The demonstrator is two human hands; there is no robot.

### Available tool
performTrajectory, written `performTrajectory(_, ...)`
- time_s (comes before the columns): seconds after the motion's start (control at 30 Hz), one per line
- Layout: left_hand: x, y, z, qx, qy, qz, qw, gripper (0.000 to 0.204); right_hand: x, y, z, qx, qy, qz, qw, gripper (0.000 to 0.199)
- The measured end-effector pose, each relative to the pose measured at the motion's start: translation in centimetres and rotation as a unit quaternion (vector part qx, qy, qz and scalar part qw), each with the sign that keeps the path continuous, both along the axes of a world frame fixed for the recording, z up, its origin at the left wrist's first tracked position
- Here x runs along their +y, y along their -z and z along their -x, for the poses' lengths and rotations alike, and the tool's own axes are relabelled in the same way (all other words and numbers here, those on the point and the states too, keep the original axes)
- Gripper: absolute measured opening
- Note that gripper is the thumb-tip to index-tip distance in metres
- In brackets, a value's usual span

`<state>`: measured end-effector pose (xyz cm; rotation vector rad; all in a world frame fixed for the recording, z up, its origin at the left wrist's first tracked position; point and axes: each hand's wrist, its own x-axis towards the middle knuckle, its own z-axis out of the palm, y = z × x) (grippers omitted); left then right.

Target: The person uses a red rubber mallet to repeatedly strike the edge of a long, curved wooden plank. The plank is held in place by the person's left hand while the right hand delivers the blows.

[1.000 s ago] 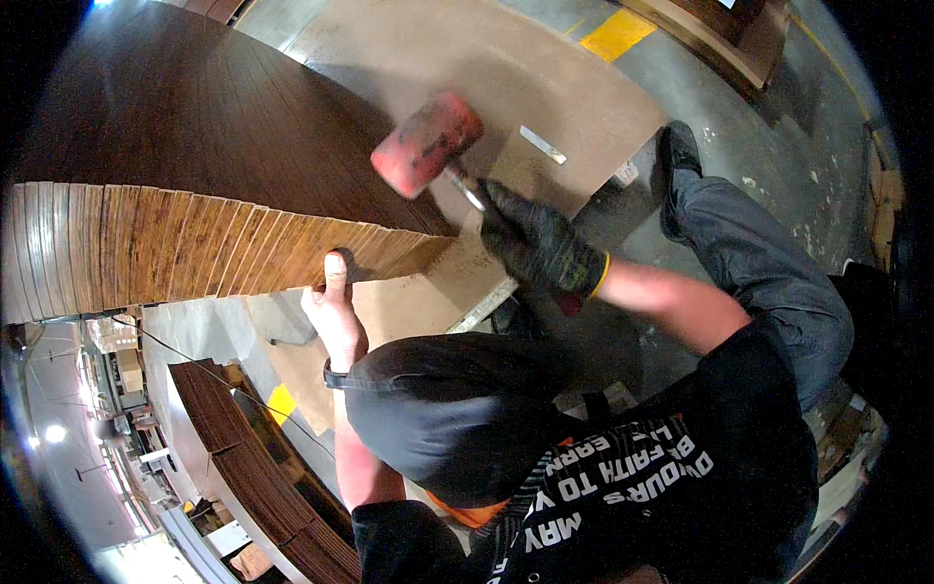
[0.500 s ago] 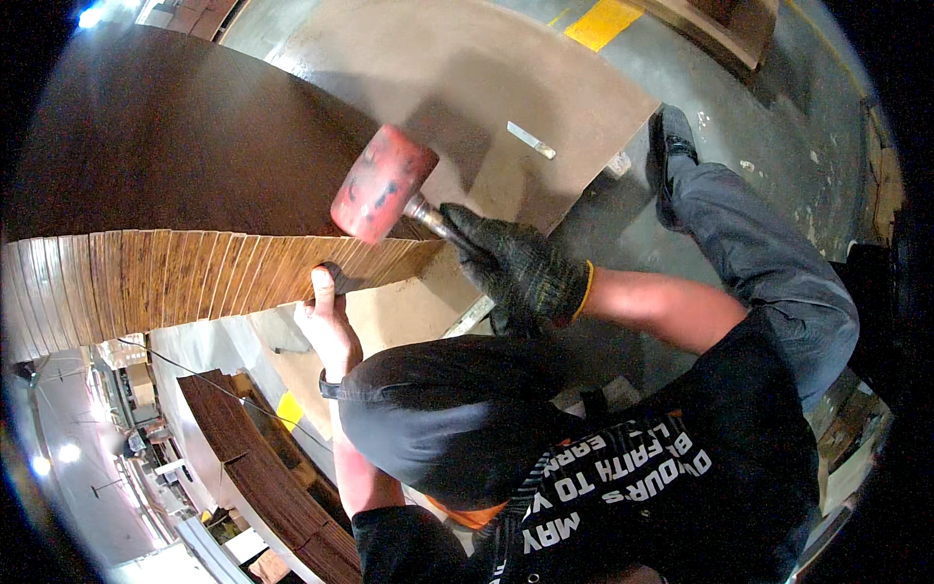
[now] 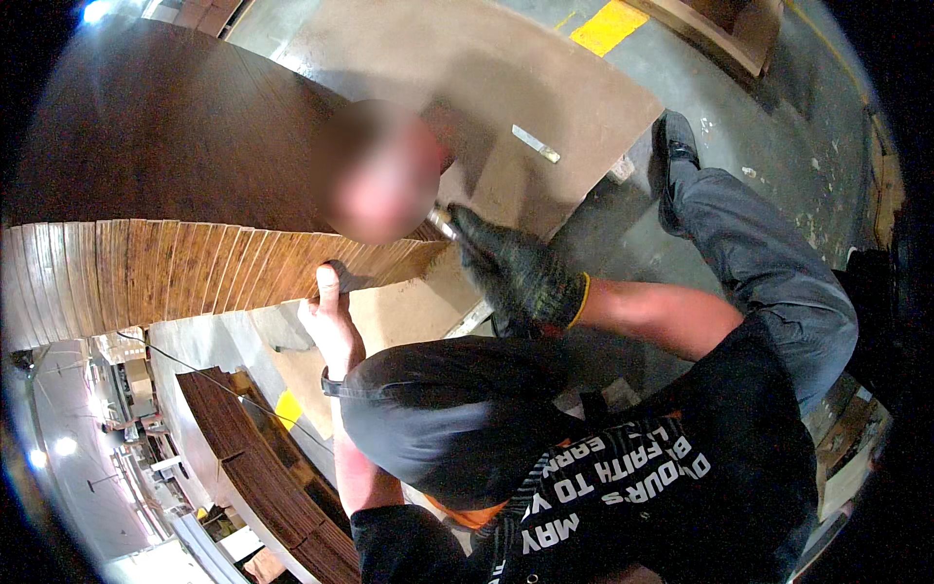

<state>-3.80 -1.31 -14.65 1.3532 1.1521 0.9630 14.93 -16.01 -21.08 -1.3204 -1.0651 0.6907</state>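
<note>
Hands (image 3: 336,321) at veneer stack (image 3: 165,273) above concrete floor (image 3: 778,117)

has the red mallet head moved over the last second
Yes. The red rubber mallet head, blurred with motion, has swung leftward from past the corner of the stacked dark wood panels to over the stack's top, swung by the gloved right hand.

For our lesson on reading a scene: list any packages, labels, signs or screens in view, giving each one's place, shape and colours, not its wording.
Floor marking: top centre on the grey floor, a slanted yellow rectangle.
Second marking: lower left, beside the stacked dark boards, a small yellow patch.
Shirt print: lower centre on the black shirt, rows of white letters, seen upside down.
No packages or screens can be made out.
</note>
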Motion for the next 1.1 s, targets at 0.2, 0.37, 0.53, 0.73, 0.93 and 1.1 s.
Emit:
performTrajectory(0.2, -0.3, -0.1, 0.1, -0.008, 0.001, 0.016, 1.000, 0.045, -0.6, -1.4, -0.6, -0.088, 0.057, -0.062, 0.993, 0.055)
performTrajectory(0.37, 0.5, -0.1, 0.8, -0.070, 0.047, 0.012, 0.996, 0.044, 0.5, -2.6, -1.3, -0.067, 0.023, -0.026, 0.997, 0.057)
performTrajectory(0.53, 1.2, -1.1, 0.4, -0.026, 0.067, -0.114, 0.991, 0.043, 0.6, -3.4, -0.4, -0.064, 0.020, -0.079, 0.995, 0.056)
performTrajectory(0.73, 1.1, -1.2, -0.6, -0.074, 0.036, -0.142, 0.986, 0.040, 0.4, -3.3, 0.0, -0.097, 0.066, -0.069, 0.991, 0.056)
performTrajectory(0.93, 1.2, -1.3, 0.0, -0.020, 0.014, -0.128, 0.991, 0.043, 0.4, -3.8, 0.2, -0.153, 0.063, -0.089, 0.982, 0.056)
performTrajectory(1.1, 1.2, -1.5, 0.6, -0.002, 0.029, -0.085, 0.996, 0.044, 0.2, -4.6, 0.5, -0.125, 0.067, -0.082, 0.986, 0.056)
